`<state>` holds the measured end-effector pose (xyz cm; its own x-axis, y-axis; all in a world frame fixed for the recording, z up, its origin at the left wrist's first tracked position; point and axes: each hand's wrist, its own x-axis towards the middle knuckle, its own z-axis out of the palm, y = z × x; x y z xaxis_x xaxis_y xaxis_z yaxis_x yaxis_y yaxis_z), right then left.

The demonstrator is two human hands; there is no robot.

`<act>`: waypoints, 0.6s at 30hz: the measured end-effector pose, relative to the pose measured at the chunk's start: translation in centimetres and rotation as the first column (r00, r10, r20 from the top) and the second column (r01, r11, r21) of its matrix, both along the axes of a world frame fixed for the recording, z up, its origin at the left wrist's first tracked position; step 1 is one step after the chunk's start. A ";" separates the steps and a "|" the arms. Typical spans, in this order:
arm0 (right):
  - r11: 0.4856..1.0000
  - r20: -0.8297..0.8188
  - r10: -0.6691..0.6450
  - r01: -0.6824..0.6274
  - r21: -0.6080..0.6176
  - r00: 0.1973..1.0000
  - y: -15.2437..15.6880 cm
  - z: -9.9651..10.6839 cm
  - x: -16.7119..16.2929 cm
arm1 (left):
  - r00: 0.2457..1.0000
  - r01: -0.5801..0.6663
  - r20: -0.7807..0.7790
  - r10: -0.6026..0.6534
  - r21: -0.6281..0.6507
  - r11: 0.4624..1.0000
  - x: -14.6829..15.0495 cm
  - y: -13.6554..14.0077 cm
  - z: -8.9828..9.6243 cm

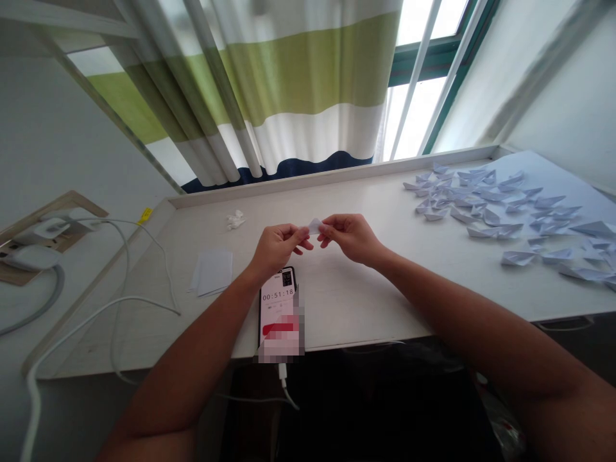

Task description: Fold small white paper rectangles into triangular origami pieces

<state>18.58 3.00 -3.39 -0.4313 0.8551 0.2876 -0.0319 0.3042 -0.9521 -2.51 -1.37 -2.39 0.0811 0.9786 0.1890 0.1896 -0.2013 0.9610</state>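
Observation:
Between my two hands is a small folded piece of white paper [314, 226], its top coming to a point. My left hand [282, 247] pinches its left side between thumb and fingers. On the other side, my right hand [350, 237] grips the right edge the same way. Both hands are held over the white desk [356, 301], above the far end of a phone. Fingers cover part of the paper, so its full shape is hidden.
Many folded paper boats [495, 199] spread over the desk's right side. A phone [278, 308] showing a timer lies near the front edge, with a cable plugged in. Left are paper sheets [215, 273], a crumpled scrap [235, 220] and white cables [120, 298].

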 end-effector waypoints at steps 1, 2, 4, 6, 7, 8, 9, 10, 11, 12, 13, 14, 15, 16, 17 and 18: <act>1.000 0.005 0.008 -0.008 -0.001 1.000 0.1 -0.1 0.0 | 1.000 0.001 -0.009 -0.001 0.015 1.000 0.0 0.0 -0.1; 1.000 0.013 0.017 -0.017 0.001 1.000 0.1 -0.1 0.1 | 1.000 0.001 -0.008 -0.001 0.033 0.999 0.0 0.0 -0.2; 0.999 0.030 0.034 -0.035 0.007 0.999 0.2 -0.2 0.1 | 1.000 -0.004 0.019 0.003 0.060 0.998 0.0 0.1 -0.5; 0.999 0.044 0.048 -0.049 0.012 0.998 0.2 -0.1 0.2 | 0.999 -0.003 0.054 0.001 0.050 0.999 0.1 0.1 -0.5; 0.998 0.047 0.053 -0.054 0.015 0.997 0.1 -0.1 0.2 | 0.998 0.000 0.067 -0.002 0.032 0.999 0.1 0.1 -0.5; 0.998 0.049 0.056 -0.057 0.017 0.997 0.1 0.0 0.2 | 0.997 0.003 0.077 -0.004 0.009 1.000 0.2 0.1 -0.4; 0.998 0.051 0.060 -0.061 0.017 0.997 0.0 0.0 0.2 | 0.996 0.008 0.085 -0.007 -0.011 1.000 0.2 0.0 -0.3; 0.998 0.052 0.066 -0.067 0.016 0.996 0.0 0.1 0.2 | 0.996 0.013 0.091 -0.011 -0.026 1.000 0.2 0.0 -0.2; 0.997 0.053 0.072 -0.073 0.013 0.996 -0.1 0.2 0.2 | 0.995 0.019 0.096 -0.016 -0.036 0.999 0.2 0.0 0.0; 0.997 0.051 0.079 -0.079 0.010 0.996 -0.2 0.3 0.2 | 0.995 0.025 0.102 -0.021 -0.042 0.999 0.3 -0.1 0.1; 0.996 0.050 0.086 -0.087 0.006 0.995 -0.2 0.4 0.2 | 0.994 0.031 0.109 -0.026 -0.045 0.999 0.3 -0.1 0.1; 0.996 0.047 0.093 -0.093 0.001 0.995 -0.2 0.4 0.2 | 0.993 0.038 0.117 -0.032 -0.048 0.998 0.3 -0.1 0.2; 0.995 0.043 0.098 -0.098 -0.003 0.994 -0.3 0.5 0.2 | 0.992 0.044 0.123 -0.037 -0.054 0.998 0.3 -0.1 0.2; 0.995 0.039 0.100 -0.100 -0.009 0.994 -0.3 0.4 0.2 | 0.991 0.047 0.129 -0.039 -0.062 0.997 0.3 0.0 0.2; 0.995 0.037 0.101 -0.100 -0.015 0.994 -0.2 0.4 0.2 | 0.990 0.048 0.134 -0.038 -0.069 0.996 0.2 0.0 0.2; 0.995 0.036 0.102 -0.102 -0.021 0.994 -0.2 0.3 0.1 | 0.990 0.046 0.134 -0.036 -0.075 0.996 0.2 0.0 0.1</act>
